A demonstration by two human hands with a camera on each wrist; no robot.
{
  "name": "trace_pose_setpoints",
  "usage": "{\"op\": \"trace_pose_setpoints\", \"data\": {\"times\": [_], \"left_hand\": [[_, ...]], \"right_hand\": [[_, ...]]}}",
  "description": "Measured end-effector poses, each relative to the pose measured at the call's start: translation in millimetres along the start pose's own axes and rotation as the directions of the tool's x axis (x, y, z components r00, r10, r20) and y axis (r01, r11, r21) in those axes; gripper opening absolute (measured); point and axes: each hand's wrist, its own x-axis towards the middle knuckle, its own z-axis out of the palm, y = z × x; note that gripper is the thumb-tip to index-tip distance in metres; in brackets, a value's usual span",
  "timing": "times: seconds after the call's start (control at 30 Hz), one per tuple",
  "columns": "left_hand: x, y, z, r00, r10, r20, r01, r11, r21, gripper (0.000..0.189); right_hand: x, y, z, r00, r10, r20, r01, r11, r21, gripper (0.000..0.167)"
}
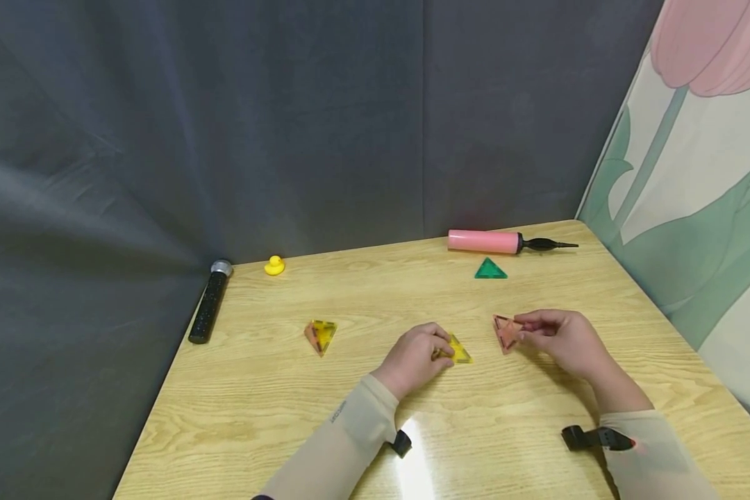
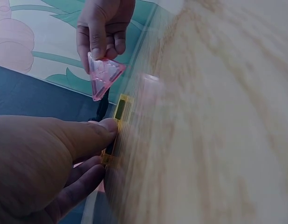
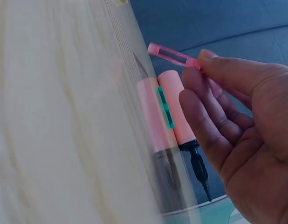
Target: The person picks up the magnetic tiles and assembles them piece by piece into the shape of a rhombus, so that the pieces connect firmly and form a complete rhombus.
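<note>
Between thumb and fingers my right hand (image 1: 559, 338) pinches a pink translucent triangular magnetic tile (image 1: 506, 332). In the right wrist view the pink tile (image 3: 174, 54) is seen edge-on, held above the table. My left hand (image 1: 420, 355) grips a yellow triangular magnetic tile (image 1: 460, 350) by its edge, close to the tabletop. The left wrist view shows the yellow tile (image 2: 120, 109) under the thumb, with the pink tile (image 2: 103, 77) apart from it. Left of the hands lies a joined pair of tiles (image 1: 322, 335), one yellow and one pinkish orange.
A green triangular tile (image 1: 490, 269) lies in front of a pink hand pump (image 1: 484, 241) at the table's back right. At the back left are a yellow rubber duck (image 1: 274, 265) and a black microphone (image 1: 207, 309). A dark curtain (image 1: 319, 125) borders the wooden table (image 1: 237, 417).
</note>
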Motion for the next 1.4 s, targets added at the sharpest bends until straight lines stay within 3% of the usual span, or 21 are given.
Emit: {"op": "trace_pose_setpoints", "data": {"times": [0.2, 0.63, 1.1, 1.4], "left_hand": [[0.9, 1.8, 0.6, 1.0, -0.001, 0.013, 0.001, 1.0, 0.022, 0.016], [6.0, 10.4, 4.8, 0.999, 0.048, 0.0, -0.048, 0.998, 0.047, 0.014], [4.8, 12.4, 7.7, 0.999, 0.03, 0.018, -0.03, 1.0, 0.004, 0.015], [5.2, 13.7, 10.6, 0.998, 0.058, 0.024, -0.058, 0.998, 0.002, 0.015]], "right_hand": [[-0.5, -6.7, 5.4, 1.0, 0.01, 0.029, -0.013, 0.997, 0.075, 0.027], [0.1, -17.2, 19.4, 0.997, -0.034, 0.065, 0.033, 0.999, 0.007, 0.024], [-0.2, -21.3, 27.7, 0.992, -0.101, 0.076, 0.105, 0.994, -0.042, 0.02], [-2.3, -24.0, 29.6, 0.991, -0.109, 0.083, 0.114, 0.992, -0.057, 0.021]]}}
